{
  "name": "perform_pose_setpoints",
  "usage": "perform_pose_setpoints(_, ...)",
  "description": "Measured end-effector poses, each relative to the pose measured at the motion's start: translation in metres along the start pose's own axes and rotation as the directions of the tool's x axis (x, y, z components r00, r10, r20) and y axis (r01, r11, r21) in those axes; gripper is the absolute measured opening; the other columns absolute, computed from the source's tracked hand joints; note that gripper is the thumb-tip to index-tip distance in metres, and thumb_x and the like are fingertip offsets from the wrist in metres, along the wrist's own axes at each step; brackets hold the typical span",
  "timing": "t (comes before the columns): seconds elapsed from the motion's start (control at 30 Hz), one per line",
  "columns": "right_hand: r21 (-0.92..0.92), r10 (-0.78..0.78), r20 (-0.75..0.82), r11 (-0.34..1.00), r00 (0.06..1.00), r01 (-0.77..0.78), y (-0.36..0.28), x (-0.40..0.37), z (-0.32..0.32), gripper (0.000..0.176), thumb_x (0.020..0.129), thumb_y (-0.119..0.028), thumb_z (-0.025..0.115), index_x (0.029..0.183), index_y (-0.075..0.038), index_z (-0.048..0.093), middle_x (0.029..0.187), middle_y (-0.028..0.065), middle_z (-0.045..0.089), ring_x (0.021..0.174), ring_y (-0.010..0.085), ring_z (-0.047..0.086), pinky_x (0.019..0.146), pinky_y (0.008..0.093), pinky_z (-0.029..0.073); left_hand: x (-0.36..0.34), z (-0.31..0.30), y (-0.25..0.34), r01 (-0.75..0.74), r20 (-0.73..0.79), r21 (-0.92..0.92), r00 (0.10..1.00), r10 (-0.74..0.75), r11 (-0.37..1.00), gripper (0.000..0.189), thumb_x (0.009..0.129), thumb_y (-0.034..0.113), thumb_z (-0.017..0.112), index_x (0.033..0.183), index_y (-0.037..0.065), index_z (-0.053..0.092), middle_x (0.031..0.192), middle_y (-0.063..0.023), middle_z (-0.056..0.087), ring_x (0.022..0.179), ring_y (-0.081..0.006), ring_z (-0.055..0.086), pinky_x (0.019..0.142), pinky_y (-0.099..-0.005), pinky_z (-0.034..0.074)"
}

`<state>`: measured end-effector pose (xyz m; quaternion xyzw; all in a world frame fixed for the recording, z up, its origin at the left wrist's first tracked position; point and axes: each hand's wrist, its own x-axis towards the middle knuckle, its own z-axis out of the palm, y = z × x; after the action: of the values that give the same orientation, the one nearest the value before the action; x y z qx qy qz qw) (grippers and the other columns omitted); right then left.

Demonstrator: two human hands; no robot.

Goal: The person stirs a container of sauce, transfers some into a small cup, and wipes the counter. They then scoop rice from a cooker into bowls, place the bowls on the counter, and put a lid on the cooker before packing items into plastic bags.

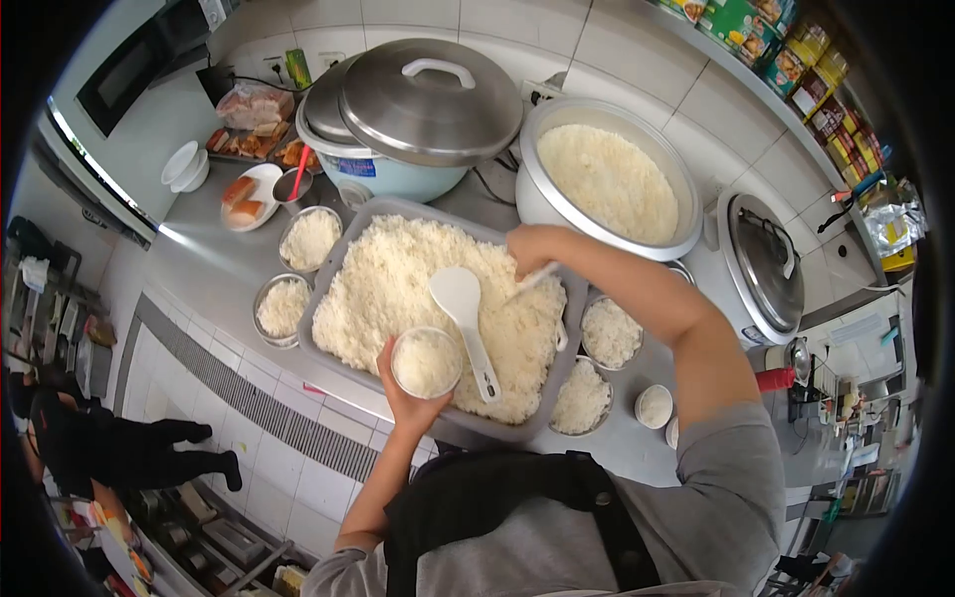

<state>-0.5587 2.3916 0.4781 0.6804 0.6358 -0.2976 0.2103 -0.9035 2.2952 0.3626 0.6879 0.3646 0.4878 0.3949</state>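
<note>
My left hand [406, 406] is wrapped round a small bowl of rice [427, 363], held over the near edge of a grey tub [328, 370]. Cooked rice [383, 274] fills much of the tub. A white rice paddle [459, 297] lies on the rice, its handle pointing toward me. At the tub's far right side, my right hand [527, 249] is closed on a white utensil [534, 283] whose lower end is in the rice. Its shape looks like another rice paddle, partly hidden. Filled bowls [310, 239] stand left of the tub, and more rice bowls [611, 333] stand to its right.
Behind the tub stand a lidded rice cooker [408, 179] and an uncovered pot of rice [527, 189]. Another lidded cooker [761, 264] is farther right. A plate of food [261, 214] and a metal cup with a red handle [294, 189] sit left. A person [119, 438] is on the floor side.
</note>
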Motion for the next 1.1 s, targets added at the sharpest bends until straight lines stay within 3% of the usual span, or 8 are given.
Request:
perform_pose_setpoints(0.07,-0.03,-0.036,-0.079,0.999,0.996,0.034,0.003,0.019,-0.059,0.044,0.075,-0.042,0.085,0.072,0.001,0.074,0.068,0.0119,0.073,0.06,0.024,0.07,0.06,0.0393,0.058,0.003,0.001,-0.008,-0.032,-0.012,0.004,0.999,0.032,0.999,0.117,0.054,0.01,0.094,0.153,0.004,0.032,0.141,-0.0183,0.042,0.133,-0.0347,0.045,0.114,-0.0458,0.037)
perform_pose_setpoints(0.13,0.146,0.038,-0.501,0.988,0.865,0.041,-0.008,0.026,-0.139,0.05,0.079,-0.049,0.08,0.064,-0.002,0.074,0.062,0.0136,0.071,0.06,0.0253,0.071,0.065,0.0407,0.06,0.002,0.001,-0.019,-0.049,-0.016,0.03,0.999,0.05,0.998,0.118,0.053,0.009,0.094,0.153,0.004,0.032,0.14,-0.0186,0.043,0.133,-0.0363,0.044,0.114,-0.0468,0.036)
perform_pose_setpoints(0.23,0.17,0.145,-0.935,0.984,0.324,0.05,0.003,0.081,-0.22,0.045,0.091,-0.033,0.072,0.118,0.003,0.07,0.107,0.0234,0.074,0.097,0.0345,0.072,0.085,0.0463,0.055,-0.001,-0.001,-0.024,-0.053,0.008,0.015,0.999,0.053,0.998,0.118,0.053,0.013,0.095,0.152,0.004,0.032,0.141,-0.0197,0.042,0.132,-0.039,0.043,0.113,-0.0492,0.035)
perform_pose_setpoints(0.33,0.094,0.101,-0.974,0.995,0.205,-0.045,0.023,0.143,-0.246,0.06,0.094,-0.02,0.066,0.148,-0.003,0.047,0.131,0.0243,0.065,0.117,0.0395,0.064,0.1,0.0478,0.05,0.0,-0.005,-0.029,-0.094,0.029,0.052,0.995,0.093,0.994,0.119,0.055,0.018,0.097,0.153,0.002,0.03,0.141,-0.0205,0.043,0.131,-0.0395,0.043,0.112,-0.0501,0.036)
perform_pose_setpoints(0.37,0.237,0.214,-0.878,0.972,0.427,0.001,0.018,0.154,-0.252,0.061,0.096,-0.016,0.06,0.153,-0.009,0.042,0.132,0.0218,0.065,0.121,0.0394,0.062,0.105,0.0472,0.049,0.001,-0.005,-0.028,-0.097,0.024,0.037,0.995,0.096,0.995,0.12,0.056,0.019,0.097,0.153,0.002,0.029,0.141,-0.0207,0.043,0.131,-0.0394,0.043,0.112,-0.05,0.036)
perform_pose_setpoints(0.67,-0.121,-0.12,-0.983,0.993,0.14,0.0,0.021,0.097,-0.262,0.03,0.098,-0.012,0.05,0.124,-0.012,0.067,0.12,0.0195,0.065,0.117,0.0383,0.063,0.098,0.0478,0.053,-0.01,-0.011,-0.049,0.086,0.093,-0.126,0.993,-0.075,0.988,0.13,0.057,0.024,0.099,0.157,0.001,0.02,0.145,-0.0193,0.038,0.136,-0.0352,0.04,0.116,-0.0489,0.033)
perform_pose_setpoints(0.93,-0.086,0.016,-0.935,0.959,0.354,-0.27,0.171,-0.063,-0.189,0.046,0.09,-0.003,0.056,0.134,-0.016,0.062,0.118,0.0159,0.068,0.112,0.0367,0.065,0.095,0.0466,0.053,-0.004,-0.004,-0.033,0.042,0.123,-0.061,0.992,-0.035,0.997,0.144,0.049,0.009,0.098,0.162,0.008,0.008,0.154,-0.019,0.032,0.139,-0.0333,0.042,0.117,-0.0491,0.038)
perform_pose_setpoints(1.1,0.03,0.137,-0.946,0.939,0.294,-0.341,0.22,-0.089,-0.095,0.049,0.091,0.0,0.053,0.137,-0.016,0.059,0.118,0.0157,0.067,0.109,0.0379,0.066,0.093,0.0468,0.054,-0.011,-0.006,-0.047,0.109,0.174,-0.114,0.981,-0.089,0.987,0.139,0.056,0.014,0.099,0.16,0.0,0.007,0.149,-0.0236,0.036,0.138,-0.0366,0.042,0.119,-0.0501,0.031)
